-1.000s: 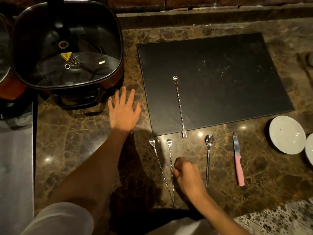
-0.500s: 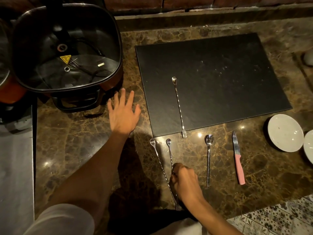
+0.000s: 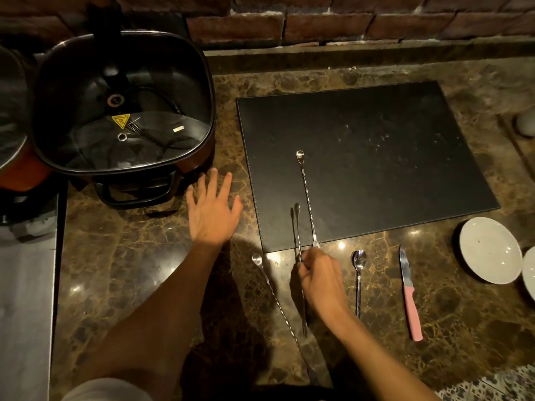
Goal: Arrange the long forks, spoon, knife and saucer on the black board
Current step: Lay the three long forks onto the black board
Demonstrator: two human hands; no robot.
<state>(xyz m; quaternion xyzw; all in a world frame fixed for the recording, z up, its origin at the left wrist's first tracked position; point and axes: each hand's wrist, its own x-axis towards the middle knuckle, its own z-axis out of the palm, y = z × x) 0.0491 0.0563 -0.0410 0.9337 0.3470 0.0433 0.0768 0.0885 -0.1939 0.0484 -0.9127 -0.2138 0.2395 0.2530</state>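
Observation:
The black board (image 3: 376,157) lies on the marble counter. One long twisted fork (image 3: 306,195) rests on its left part, tines at the board's near edge. My right hand (image 3: 321,277) pinches a second long fork (image 3: 297,227) by its middle, lifted, its round end over the board's near-left corner. A third long fork (image 3: 275,296) lies on the counter just left of that hand. The spoon (image 3: 358,273) and the pink-handled knife (image 3: 408,293) lie on the counter to the right. A white saucer (image 3: 489,250) sits further right. My left hand (image 3: 212,209) rests flat on the counter, fingers spread.
A large black electric pot with a glass lid (image 3: 121,111) stands at the back left, a handle jutting toward my left hand. A second white dish (image 3: 529,273) shows at the right edge. A brick wall (image 3: 318,21) runs behind the counter.
My right hand closed on the middle long fork, lifted it off the counter and carried it forward so its round end now hangs over the board's near-left corner. My left hand stayed put.

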